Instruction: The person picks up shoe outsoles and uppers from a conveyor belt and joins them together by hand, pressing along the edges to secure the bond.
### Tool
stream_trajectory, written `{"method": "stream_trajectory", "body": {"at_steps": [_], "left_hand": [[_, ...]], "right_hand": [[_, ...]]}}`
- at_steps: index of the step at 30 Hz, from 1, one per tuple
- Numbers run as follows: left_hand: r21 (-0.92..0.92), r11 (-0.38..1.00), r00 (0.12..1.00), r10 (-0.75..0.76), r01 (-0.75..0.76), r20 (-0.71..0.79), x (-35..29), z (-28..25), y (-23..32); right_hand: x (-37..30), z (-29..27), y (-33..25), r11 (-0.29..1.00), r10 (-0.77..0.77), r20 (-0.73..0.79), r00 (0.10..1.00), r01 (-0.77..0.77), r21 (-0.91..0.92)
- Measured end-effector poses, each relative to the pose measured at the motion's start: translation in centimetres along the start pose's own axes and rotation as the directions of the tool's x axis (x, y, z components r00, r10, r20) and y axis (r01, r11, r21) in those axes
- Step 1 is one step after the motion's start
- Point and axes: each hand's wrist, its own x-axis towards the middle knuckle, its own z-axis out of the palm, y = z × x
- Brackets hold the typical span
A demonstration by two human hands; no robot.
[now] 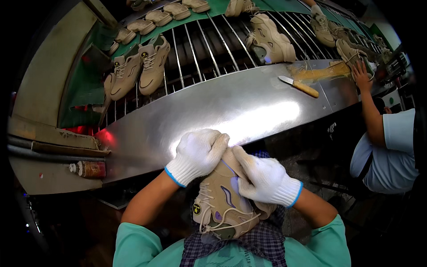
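A beige lace-up sneaker (227,196) with lilac trim rests against my checked apron, its toe pointing away from me toward the metal ledge. My left hand (200,149), in a white knit glove with a blue cuff, is closed at the toe end, thumb and fingers pinched there. My right hand (267,178), gloved alike, wraps round the sole side with its thumb pressed on the shoe. Both hands hold the sneaker between them. Loose laces hang over its side near the round black-and-yellow badge. The fingertips at the toe are partly hidden.
A knife with a wooden handle (304,88) lies on the metal ledge (187,107). Behind it, a roller rack (195,44) carries several beige sneakers (153,64). At the left stands a small red bottle (91,169). A co-worker's hand (362,76) touches a shoe at the right.
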Motion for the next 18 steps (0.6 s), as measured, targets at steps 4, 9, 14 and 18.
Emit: {"method": "stream_trajectory", "body": {"at_steps": [4,9,14,18], "left_hand": [[-0.040,0.998,0.999,-0.045,0.045,0.008,-0.3,0.0,0.2],[-0.115,0.992,0.997,-0.053,0.046,-0.061,-0.8,0.8,-0.2],[-0.794,0.593,0.854,-0.475,0.129,-0.215,-2.2,3.7,-2.5],[-0.986,0.030,0.777,-0.620,0.165,0.111,-2.5,3.2,-4.5]], "right_hand": [[-1.1,-0.5,-0.7,1.000,-0.013,0.137,0.990,0.011,0.015],[-4.3,0.6,-1.0,0.995,-0.098,-0.002,0.995,0.098,-0.029],[-4.0,-1.1,-1.4,0.977,-0.199,0.014,0.980,0.200,-0.071],[-2.6,1.2,1.7,0.950,-0.186,-0.301,0.935,0.250,0.189]]}}
